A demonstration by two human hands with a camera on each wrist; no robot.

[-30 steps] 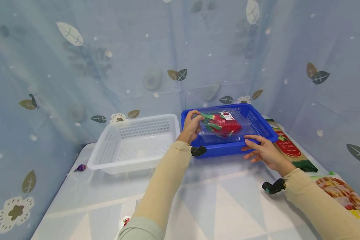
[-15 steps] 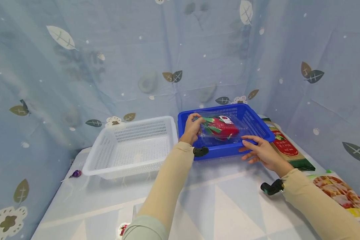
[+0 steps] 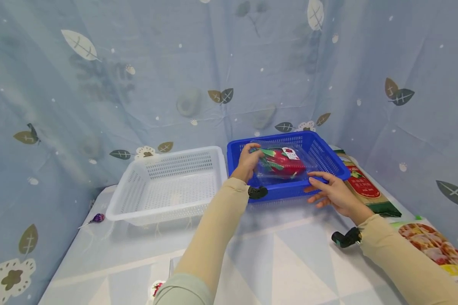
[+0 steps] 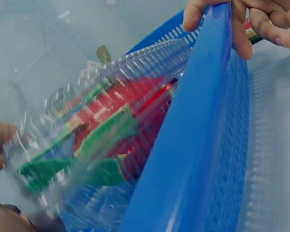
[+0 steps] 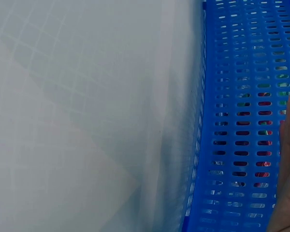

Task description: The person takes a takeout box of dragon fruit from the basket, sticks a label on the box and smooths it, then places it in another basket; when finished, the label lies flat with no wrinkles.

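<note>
A clear plastic box (image 3: 309,160) with a red and green dragon fruit (image 3: 284,163) inside it is in the blue basket (image 3: 278,193). My left hand (image 3: 247,163) grips the box's left end; in the left wrist view its fingers (image 4: 1,133) curl at that end. At the basket's front right, my right hand (image 3: 337,195) holds the rim. One finger lies inside the rim and another outside, with the rest spread loosely, as the left wrist view shows. The right wrist view has only part of this hand, beside the slotted wall.
A white basket (image 3: 168,207) stands left of the blue one, with a wrapped lollipop (image 3: 98,218) beyond it. To the right lie a green and red food bag (image 3: 366,186) and another printed food package (image 3: 431,243). A round fruit sticker (image 3: 157,288) shows by the left sleeve.
The box has come down a little into the blue basket with my left hand and is less tilted. The right hand stays at the rim. The head view has shifted slightly.
</note>
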